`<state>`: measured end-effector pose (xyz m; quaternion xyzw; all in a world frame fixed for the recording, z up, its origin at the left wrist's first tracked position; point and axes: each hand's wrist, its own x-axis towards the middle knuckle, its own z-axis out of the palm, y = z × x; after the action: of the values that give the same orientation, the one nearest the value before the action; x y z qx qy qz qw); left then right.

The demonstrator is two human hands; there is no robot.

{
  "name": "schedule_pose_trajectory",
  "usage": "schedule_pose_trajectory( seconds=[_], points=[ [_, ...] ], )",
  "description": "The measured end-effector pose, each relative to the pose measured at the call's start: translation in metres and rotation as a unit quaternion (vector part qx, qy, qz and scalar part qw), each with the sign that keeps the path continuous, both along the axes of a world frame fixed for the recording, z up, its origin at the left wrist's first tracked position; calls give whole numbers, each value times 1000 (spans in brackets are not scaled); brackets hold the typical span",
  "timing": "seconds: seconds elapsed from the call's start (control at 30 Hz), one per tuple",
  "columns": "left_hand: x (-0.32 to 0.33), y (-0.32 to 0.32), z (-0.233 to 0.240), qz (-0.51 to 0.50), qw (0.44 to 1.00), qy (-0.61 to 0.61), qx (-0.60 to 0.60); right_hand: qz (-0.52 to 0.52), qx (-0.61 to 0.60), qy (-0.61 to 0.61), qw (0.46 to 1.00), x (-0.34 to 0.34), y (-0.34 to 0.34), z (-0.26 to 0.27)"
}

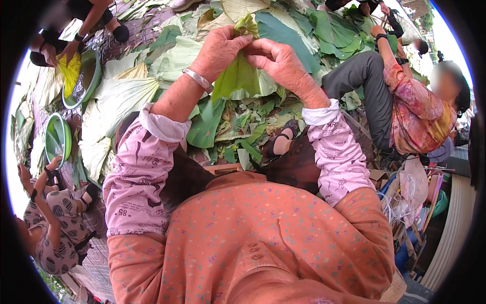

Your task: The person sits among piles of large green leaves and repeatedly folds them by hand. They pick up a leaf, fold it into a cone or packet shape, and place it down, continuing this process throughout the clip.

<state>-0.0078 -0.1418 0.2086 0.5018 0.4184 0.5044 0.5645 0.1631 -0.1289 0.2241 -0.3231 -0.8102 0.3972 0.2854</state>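
A green lotus leaf (236, 79) hangs between my hands at the top middle. Its bunched, yellow-green end (246, 25) sticks up above my fingers. My left hand (219, 52), with a silver bracelet on the wrist, pinches the gathered part between thumb and fingers. From the other side, my right hand (280, 62) meets it with bent fingers at the same gathered part. Just how the right fingertips grip is partly hidden. Large pale dried leaves (176, 57) and a dark green leaf (288, 40) lie behind my hands.
Cut leaf scraps (243, 125) cover the ground by my feet. Two green basins (57, 140) stand at left, where one person handles a yellow leaf (70, 74) and another sits. A seated person (421, 102) is close on my right, above a heap of plastic strips and sticks (408, 193).
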Motion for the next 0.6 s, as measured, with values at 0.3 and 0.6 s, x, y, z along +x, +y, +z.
schedule_pose_trajectory(
  seconds=[0.3, 0.6],
  points=[
    [-2, 1, 0, -21, 998, 52, -14, -98, 2, 59, 993, 24, 20, 24],
    [7, -1, -10, -71, 971, 224, 42, -4, 210, -146, 967, 17, 14, 22]
  ],
)
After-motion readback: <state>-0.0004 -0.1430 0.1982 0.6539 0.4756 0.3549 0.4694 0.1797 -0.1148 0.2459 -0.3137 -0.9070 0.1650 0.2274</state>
